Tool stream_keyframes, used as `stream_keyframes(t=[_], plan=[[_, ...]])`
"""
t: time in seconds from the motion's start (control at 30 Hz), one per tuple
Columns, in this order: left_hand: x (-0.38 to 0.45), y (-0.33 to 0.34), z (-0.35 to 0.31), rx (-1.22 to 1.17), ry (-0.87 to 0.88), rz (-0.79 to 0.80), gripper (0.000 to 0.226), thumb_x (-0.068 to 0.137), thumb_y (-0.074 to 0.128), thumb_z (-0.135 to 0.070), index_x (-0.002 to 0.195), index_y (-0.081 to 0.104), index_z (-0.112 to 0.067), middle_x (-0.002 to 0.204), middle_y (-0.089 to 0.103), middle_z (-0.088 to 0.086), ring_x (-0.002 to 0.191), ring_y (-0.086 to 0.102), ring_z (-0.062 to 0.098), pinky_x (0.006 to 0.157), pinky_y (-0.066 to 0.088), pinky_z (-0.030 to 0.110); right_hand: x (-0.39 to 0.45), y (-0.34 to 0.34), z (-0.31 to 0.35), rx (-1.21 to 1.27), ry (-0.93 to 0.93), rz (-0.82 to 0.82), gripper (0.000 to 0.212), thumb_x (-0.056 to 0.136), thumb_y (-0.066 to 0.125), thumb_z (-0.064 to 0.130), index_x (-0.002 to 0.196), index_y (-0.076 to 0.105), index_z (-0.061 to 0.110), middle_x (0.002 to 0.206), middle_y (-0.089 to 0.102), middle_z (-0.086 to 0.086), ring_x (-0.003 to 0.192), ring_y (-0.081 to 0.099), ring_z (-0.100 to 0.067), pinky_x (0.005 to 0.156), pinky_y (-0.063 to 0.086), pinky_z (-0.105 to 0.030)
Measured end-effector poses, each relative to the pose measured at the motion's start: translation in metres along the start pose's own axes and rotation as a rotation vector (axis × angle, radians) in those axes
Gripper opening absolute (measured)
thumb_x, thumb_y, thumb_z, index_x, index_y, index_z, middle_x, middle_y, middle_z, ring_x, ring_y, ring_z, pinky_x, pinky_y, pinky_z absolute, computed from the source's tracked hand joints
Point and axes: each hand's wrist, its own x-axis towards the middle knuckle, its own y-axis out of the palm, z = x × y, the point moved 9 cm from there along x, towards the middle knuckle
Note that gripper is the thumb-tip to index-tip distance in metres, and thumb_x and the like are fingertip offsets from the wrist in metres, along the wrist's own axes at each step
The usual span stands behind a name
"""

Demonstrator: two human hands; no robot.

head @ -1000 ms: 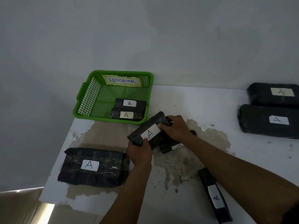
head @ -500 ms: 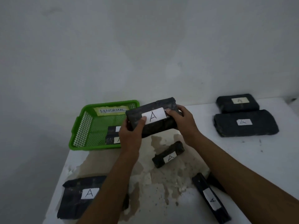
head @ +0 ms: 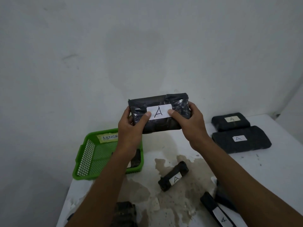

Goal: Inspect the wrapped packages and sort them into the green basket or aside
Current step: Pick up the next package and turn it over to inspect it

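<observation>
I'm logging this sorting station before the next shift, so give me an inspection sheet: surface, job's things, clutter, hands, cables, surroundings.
Surface: white table, stained and peeling in the middle.
Job's things: held package labelled A, raised above the table; green basket tagged ABNOR..., a package inside; two large packages far right; small package centre; more at the near edge.
Clutter: nothing seen.
Hands: left hand and right hand grip the held package's ends, thumbs at the label.
Cables: nothing seen.
Surroundings: bare grey wall.

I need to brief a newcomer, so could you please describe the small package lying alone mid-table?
Start at the green basket on the table's left. To its right, on the stained patch, lies a small black package, tilted diagonally. Unlike its larger neighbours, it is short and lies alone.
</observation>
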Motion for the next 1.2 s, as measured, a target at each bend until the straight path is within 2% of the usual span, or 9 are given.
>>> stream_keyframes(t=[0.13,0.3,0.5,0.6,0.67,0.8,0.97,1.1,1.2], plan=[[-0.001,-0.004,-0.004,-0.008,-0.007,0.028,0.049,0.086,0.076,-0.019,0.131,0.057,-0.023,0.11,0.073,-0.003,0.097,0.072,0.009,0.075,0.057,0.02,-0.002,0.002,0.0,0.022,0.011,0.03,0.053,0.079,0.082,0.026,0.125,0.057,0.019,0.11,0.071,0.002,0.096,0.071,-0.011,0.087,0.06,-0.031],[0.0,-0.003,-0.017,0.046,0.063,0.011,0.049,0.086,0.076,-0.018,0.131,0.056,-0.021,0.108,0.071,-0.007,0.093,0.07,0.001,0.073,0.056,0.015,-0.006,0.001,0.005,-0.031,-0.042,-0.031,0.064,0.077,0.084,0.028,0.13,0.051,0.018,0.115,0.066,0.0,0.099,0.068,-0.009,0.081,0.058,-0.02],[-0.001,0.001,-0.014,0.079,0.068,0.075,0.053,0.089,0.073,-0.018,0.135,0.049,-0.028,0.112,0.067,-0.011,0.096,0.067,-0.006,0.075,0.054,0.012,-0.01,0.002,0.002,-0.056,-0.027,-0.03,0.056,0.081,0.082,0.026,0.127,0.05,0.023,0.11,0.065,0.005,0.098,0.067,-0.007,0.083,0.059,-0.024],[0.003,0.0,-0.001,0.14,-0.005,0.149,0.062,0.086,0.076,-0.02,0.136,0.045,-0.041,0.117,0.066,-0.006,0.105,0.066,0.005,0.084,0.058,0.025,-0.008,0.003,-0.005,0.059,0.112,0.041,0.04,0.09,0.071,0.028,0.124,0.052,0.023,0.116,0.065,-0.001,0.098,0.066,-0.01,0.078,0.058,-0.026],[0.002,0.003,0.005,0.123,-0.074,0.173,0.055,0.086,0.076,-0.02,0.13,0.05,-0.04,0.119,0.065,-0.002,0.107,0.066,0.013,0.085,0.058,0.032,-0.007,0.004,-0.007,0.165,0.165,0.042,0.029,0.094,0.064,0.032,0.119,0.054,0.021,0.116,0.066,-0.004,0.096,0.067,-0.012,0.078,0.057,-0.028],[-0.004,0.009,0.006,-0.136,-0.217,0.035,0.025,0.091,0.067,-0.036,0.108,0.063,-0.019,0.11,0.071,0.006,0.1,0.069,0.021,0.085,0.057,0.034,-0.007,0.004,-0.004,0.181,0.113,-0.029,0.024,0.09,0.068,0.037,0.101,0.058,0.018,0.103,0.065,-0.005,0.097,0.064,-0.019,0.093,0.056,-0.043],[-0.002,0.005,-0.012,-0.007,-0.05,-0.099,0.019,0.094,0.064,-0.03,0.094,0.058,-0.013,0.092,0.061,0.003,0.084,0.059,0.016,0.075,0.049,0.027,-0.007,0.013,0.002,0.185,0.13,0.034,0.021,0.088,0.071,0.031,0.095,0.055,0.02,0.099,0.062,-0.003,0.092,0.061,-0.015,0.079,0.051,-0.032],[-0.003,0.004,-0.016,0.042,-0.027,-0.144,0.018,0.094,0.063,-0.025,0.083,0.053,-0.016,0.081,0.053,0.0,0.073,0.051,0.013,0.068,0.044,0.026,-0.006,0.013,0.004,0.183,0.11,0.011,0.021,0.086,0.073,0.023,0.094,0.056,0.016,0.098,0.062,-0.01,0.092,0.063,-0.022,0.09,0.058,-0.046],[-0.004,0.005,-0.009,0.04,-0.043,-0.134,0.017,0.094,0.063,-0.028,0.087,0.054,-0.015,0.083,0.055,0.001,0.075,0.053,0.014,0.071,0.046,0.027,-0.007,0.011,0.002,0.145,0.109,0.014,0.028,0.082,0.075,0.031,0.096,0.056,0.016,0.103,0.062,-0.016,0.096,0.064,-0.028,0.094,0.056,-0.052]])
